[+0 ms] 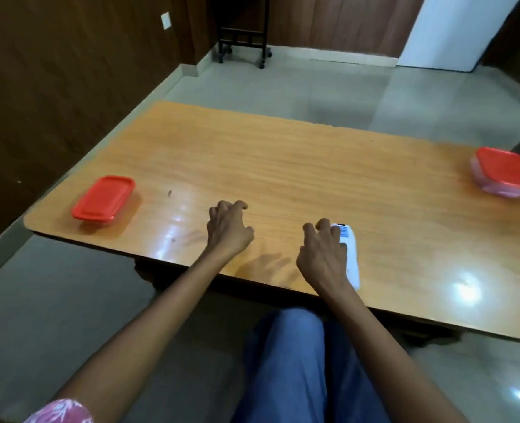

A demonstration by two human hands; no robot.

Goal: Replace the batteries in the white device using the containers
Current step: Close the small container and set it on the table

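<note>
The white device (351, 257), long and slim with a barcode label near its far end, lies on the wooden table (283, 166) near the front edge. My right hand (322, 257) rests over its left side with fingers curled on it. My left hand (228, 227) hovers over bare table to the left, fingers bent and apart, holding nothing. One red-lidded container (103, 198) sits at the table's left end. A second red-lidded container (504, 172), clear-walled, sits at the far right end. Both lids are on.
A small dark speck (169, 193) lies on the table right of the left container. My knee in blue trousers (289, 346) is under the front edge. A dark wheeled stand (243, 41) is on the tiled floor beyond the table.
</note>
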